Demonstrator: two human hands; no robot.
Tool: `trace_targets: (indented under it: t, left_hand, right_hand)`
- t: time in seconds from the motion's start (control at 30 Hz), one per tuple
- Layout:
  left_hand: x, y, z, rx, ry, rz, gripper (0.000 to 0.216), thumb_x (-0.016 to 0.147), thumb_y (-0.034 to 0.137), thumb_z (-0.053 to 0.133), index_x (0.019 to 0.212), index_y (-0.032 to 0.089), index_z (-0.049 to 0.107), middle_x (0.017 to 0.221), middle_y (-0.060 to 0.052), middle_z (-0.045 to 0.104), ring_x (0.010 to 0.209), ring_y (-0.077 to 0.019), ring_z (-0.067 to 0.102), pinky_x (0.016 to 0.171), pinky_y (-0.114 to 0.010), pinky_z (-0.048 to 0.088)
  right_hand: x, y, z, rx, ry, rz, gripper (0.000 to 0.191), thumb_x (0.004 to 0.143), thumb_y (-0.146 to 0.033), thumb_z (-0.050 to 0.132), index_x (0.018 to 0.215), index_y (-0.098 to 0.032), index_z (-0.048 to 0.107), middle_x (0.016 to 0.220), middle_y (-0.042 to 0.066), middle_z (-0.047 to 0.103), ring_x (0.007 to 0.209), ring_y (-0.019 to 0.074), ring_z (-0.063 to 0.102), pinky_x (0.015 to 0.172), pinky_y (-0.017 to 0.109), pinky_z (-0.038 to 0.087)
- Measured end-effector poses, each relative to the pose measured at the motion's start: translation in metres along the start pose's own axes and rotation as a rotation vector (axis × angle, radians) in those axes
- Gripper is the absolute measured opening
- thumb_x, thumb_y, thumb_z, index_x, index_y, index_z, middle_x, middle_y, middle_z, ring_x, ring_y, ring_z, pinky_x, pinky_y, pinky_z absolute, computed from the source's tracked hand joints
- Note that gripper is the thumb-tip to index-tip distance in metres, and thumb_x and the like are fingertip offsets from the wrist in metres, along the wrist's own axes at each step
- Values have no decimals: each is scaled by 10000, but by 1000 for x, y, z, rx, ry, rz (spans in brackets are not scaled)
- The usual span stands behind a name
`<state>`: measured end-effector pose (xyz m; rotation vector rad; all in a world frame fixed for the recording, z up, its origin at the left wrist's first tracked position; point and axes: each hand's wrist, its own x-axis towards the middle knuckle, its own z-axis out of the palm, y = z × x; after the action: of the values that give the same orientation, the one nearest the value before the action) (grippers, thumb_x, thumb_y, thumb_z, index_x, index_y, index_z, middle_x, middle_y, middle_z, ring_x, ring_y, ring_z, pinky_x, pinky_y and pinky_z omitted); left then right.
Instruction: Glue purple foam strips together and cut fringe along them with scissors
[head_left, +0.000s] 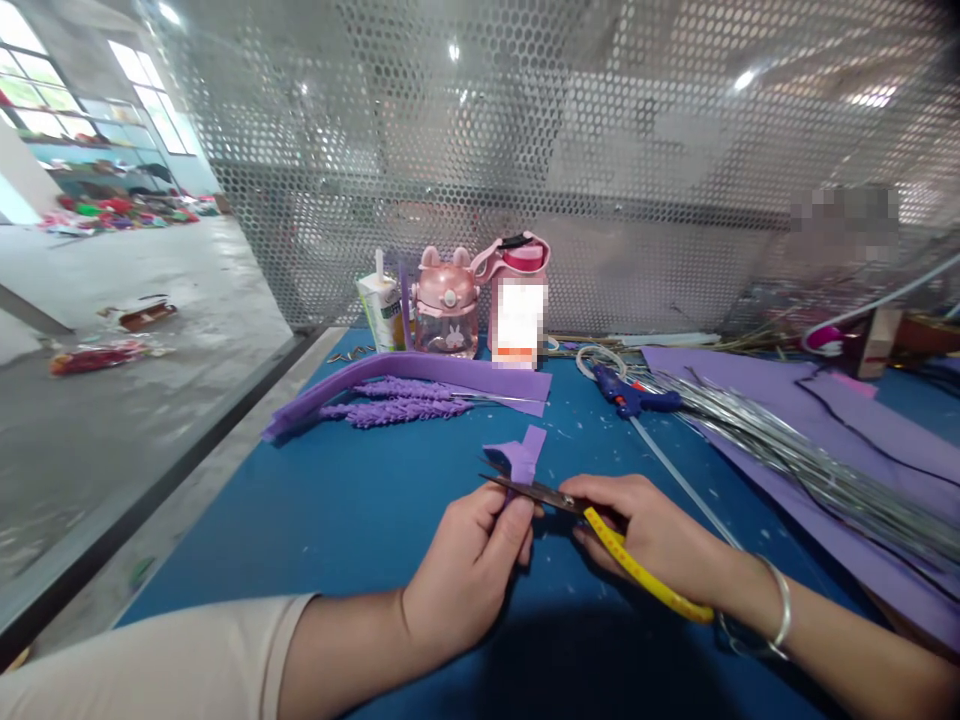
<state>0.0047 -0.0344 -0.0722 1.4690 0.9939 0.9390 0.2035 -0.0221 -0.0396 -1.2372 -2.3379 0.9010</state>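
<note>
Purple, thin and sheet-like, a small forked piece [527, 462] stands upright above the near part of the blue table [360, 515], its lower end pinched between the thumb and fingers of the left hand [471, 560]. From the other side, the right hand [649, 525] grips the scissors [559, 497] around the yellow handle [637, 570], and the dark blades lie across the piece just above the left thumb. The two hands are near each other but apart, linked only by the piece and the tool.

That closeness is the chief danger, I'd judge: if the blades slid down or the piece tilted, the edge could nick the thumb or a fingertip. A loose pinch would probably let such limp material fold between the blades, leaving a ragged cut, and closing them too far could sever a whole arm of the fork.

Beyond, purple sprigs [397, 402] lie beside a long purple strip [405, 368], well clear of the blades. Right of these rests a blue glue gun [634, 398]; should it be hot, a careless reach of the right hand might brush its nozzle.
</note>
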Motion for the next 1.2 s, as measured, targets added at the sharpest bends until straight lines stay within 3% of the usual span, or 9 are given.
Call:
trace_targets:
  t: [0.27, 0.4, 0.53, 0.7, 0.9, 1.2]
  left_hand:
    - [2, 6, -2, -44, -43, -53, 381, 915, 402, 352, 665, 153, 496, 540, 31, 440, 493, -81, 402, 486, -210, 327]
    - [2, 5, -2, -127, -22, -81, 302, 907, 392, 371, 833, 153, 539, 593, 31, 481, 485, -74, 415, 479, -201, 352]
    - [2, 3, -1, -127, 3, -80, 293, 902, 385, 384, 851, 149, 550, 589, 30, 483, 486, -72, 422, 479, -199, 360]
    - [3, 4, -2, -143, 15, -43, 261, 912, 367, 373, 862, 161, 527, 594, 41, 473, 485, -70, 412, 481, -200, 360]
    - [4, 6, -1, -187, -18, -30, 246, 912, 349, 375, 796, 163, 486, 584, 47, 465, 474, -70, 403, 468, -201, 346]
    - [1, 5, -2, -115, -27, 7, 298, 915, 334, 376, 707, 157, 492, 572, 37, 468, 489, -73, 412, 490, -204, 345]
  right_hand:
    - [0, 0, -3, -107, -7, 8, 252, 719, -35, 464, 864, -213, 569, 671, -52, 502, 567, 104, 382, 527, 209, 320]
    - [0, 1, -4, -151, 9, -5, 276, 753, -52, 473, 953, -225, 554, 870, -12, 584, 746, 132, 510, 684, 228, 388]
    - [-2, -3, -9, -160, -31, 33, 299, 796, -170, 528, 1086, -228, 483, 1026, 26, 561, 874, 171, 538, 777, 276, 409]
    - [-4, -13, -16, -135, -121, 97, 649, 589, -496, 741, 1088, -199, 450, 1041, 53, 540, 870, 224, 536, 769, 316, 439]
    - [-5, -11, -14, -107, -121, 40, 743, 550, -527, 755, 1139, -199, 444, 1116, 63, 516, 994, 253, 500, 875, 346, 406]
    - [-2, -7, -8, -31, -60, 12, 792, 465, -534, 798, 1116, -204, 489, 1066, 43, 565, 912, 235, 547, 794, 308, 436]
